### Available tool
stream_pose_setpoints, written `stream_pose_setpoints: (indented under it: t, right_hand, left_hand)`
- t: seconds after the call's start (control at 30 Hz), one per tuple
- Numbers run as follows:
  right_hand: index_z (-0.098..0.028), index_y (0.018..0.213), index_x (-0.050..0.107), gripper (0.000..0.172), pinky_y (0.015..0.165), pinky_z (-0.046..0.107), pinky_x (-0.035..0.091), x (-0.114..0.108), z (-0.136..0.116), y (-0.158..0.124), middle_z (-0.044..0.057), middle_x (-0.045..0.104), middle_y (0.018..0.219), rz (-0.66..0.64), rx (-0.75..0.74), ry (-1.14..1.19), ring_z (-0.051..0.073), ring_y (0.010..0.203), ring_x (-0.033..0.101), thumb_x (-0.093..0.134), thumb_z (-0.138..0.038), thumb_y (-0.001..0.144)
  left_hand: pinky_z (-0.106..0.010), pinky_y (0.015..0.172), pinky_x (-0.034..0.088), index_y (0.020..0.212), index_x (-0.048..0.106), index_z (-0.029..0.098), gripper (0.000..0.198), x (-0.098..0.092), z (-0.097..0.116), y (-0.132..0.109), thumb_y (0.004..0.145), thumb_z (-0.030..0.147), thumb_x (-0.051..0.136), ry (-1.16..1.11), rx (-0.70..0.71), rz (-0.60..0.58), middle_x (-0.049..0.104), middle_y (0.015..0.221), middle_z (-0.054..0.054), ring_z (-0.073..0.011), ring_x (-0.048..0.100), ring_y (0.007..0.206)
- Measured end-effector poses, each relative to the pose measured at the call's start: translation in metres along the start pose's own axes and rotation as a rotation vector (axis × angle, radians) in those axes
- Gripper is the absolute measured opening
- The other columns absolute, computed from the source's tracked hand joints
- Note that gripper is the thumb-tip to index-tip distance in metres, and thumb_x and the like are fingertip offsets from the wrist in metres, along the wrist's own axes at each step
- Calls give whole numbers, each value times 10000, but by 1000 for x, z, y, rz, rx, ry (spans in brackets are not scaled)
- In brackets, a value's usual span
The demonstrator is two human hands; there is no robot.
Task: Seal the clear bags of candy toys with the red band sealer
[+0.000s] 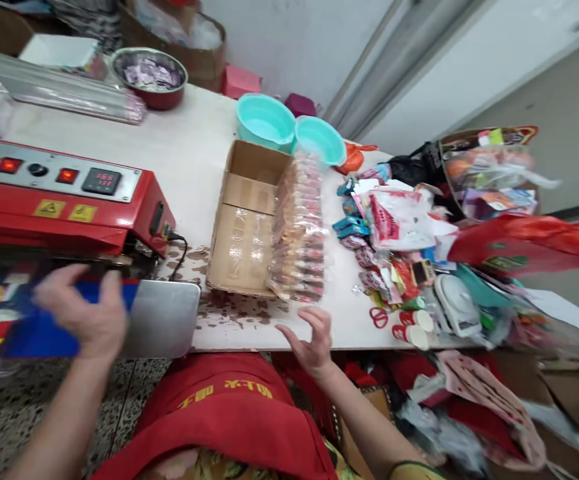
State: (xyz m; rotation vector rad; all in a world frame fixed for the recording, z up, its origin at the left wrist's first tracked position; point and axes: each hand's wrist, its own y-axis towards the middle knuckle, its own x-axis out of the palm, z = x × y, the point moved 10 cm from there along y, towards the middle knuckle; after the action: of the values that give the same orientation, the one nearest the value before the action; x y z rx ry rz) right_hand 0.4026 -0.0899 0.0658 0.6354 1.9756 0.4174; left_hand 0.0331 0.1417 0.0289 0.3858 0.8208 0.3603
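Note:
My left hand (87,310) rests on a blue, red and yellow printed bag (14,313) that lies on the metal plate (162,319) of the red sealing machine (64,193); its fingers are spread and blurred by motion. My right hand (309,340) hovers open, fingers apart, at the table's front edge, just below a stack of clear snack packs (299,227) that lean in an open cardboard box (244,220). It holds nothing.
Two teal basins (289,130) and a metal bowl (149,73) stand at the back of the white table (189,140). Small packets, red scissors (378,317), little cups and red bags (524,243) crowd the right side. A red apron (229,413) covers my lap.

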Motion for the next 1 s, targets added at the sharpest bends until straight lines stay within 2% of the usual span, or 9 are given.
stream_pose_setpoints:
  t: [0.07, 0.13, 0.2, 0.27, 0.37, 0.47, 0.63, 0.77, 1.0]
  right_hand:
    - [-265, 1232, 491, 588, 837, 449, 523, -32, 26, -8, 96, 564, 1057, 38, -50, -200, 260, 988, 565, 795, -294, 730]
    - [-276, 1220, 517, 543, 892, 475, 499, -38, 47, -6, 121, 512, 1158, -42, -94, -318, 286, 1084, 522, 777, -325, 746]
    - [-283, 1150, 580, 430, 960, 482, 465, -27, 59, 0, 122, 490, 1244, -186, -165, -379, 305, 1183, 471, 758, -336, 762]
    - [-271, 1043, 637, 305, 1006, 475, 433, -15, 64, 8, 109, 506, 1301, -313, -230, -432, 315, 1248, 431, 754, -322, 766]
    - [-250, 960, 661, 210, 1029, 491, 409, -15, 61, 25, 100, 564, 1310, -386, -297, -460, 316, 1261, 446, 738, -333, 782]
    - [-231, 874, 660, 129, 1009, 461, 447, -33, 41, 56, 97, 651, 1208, -383, -315, -262, 280, 1215, 528, 695, -345, 825]
    - [-207, 727, 647, 141, 795, 333, 570, -54, 10, 132, 64, 747, 972, -279, -84, 289, 203, 914, 706, 668, -267, 852]
    - [-191, 703, 698, 137, 699, 301, 579, -29, -4, 174, 42, 756, 793, -145, 110, 503, 195, 756, 721, 735, -292, 787]
    - [-185, 690, 726, 211, 600, 295, 583, 86, -24, 170, 47, 751, 742, -319, 391, 858, 172, 646, 690, 815, -374, 660]
  left_hand:
    - [-496, 1012, 397, 1177, 522, 221, 420, 51, 105, -54, 780, 248, 658, -157, 354, -279, 568, 1180, -98, -287, 517, 1160]
    - [-435, 1020, 413, 1235, 530, 264, 422, 98, 198, -118, 825, 243, 628, -260, 692, -600, 510, 1304, -104, -262, 474, 1232]
    - [-436, 1034, 397, 1216, 574, 301, 401, 126, 256, -161, 829, 208, 623, -265, 945, -737, 447, 1410, -91, -281, 391, 1320]
    - [-472, 1053, 365, 1102, 644, 291, 314, 143, 279, -175, 822, 154, 608, -211, 1071, -773, 426, 1454, -73, -303, 336, 1364]
    - [-526, 1076, 315, 967, 674, 254, 190, 145, 285, -157, 846, 148, 573, -164, 1099, -787, 462, 1439, -76, -310, 337, 1372]
    - [-539, 1068, 326, 925, 655, 214, 117, 125, 293, -118, 890, 268, 558, -275, 1007, -831, 505, 1396, -108, -314, 379, 1346]
    - [-369, 919, 486, 918, 600, 172, 130, 97, 305, -52, 876, 294, 582, -829, 466, -1081, 660, 1121, -86, -183, 609, 1046]
    - [-274, 738, 504, 1060, 620, 165, 321, 99, 264, -11, 776, 297, 687, -1042, -98, -1019, 680, 888, -30, -122, 619, 785]
    - [-237, 537, 443, 668, 660, 105, 250, 96, 150, -1, 601, 302, 798, -960, -676, -818, 660, 652, -46, -114, 579, 554]
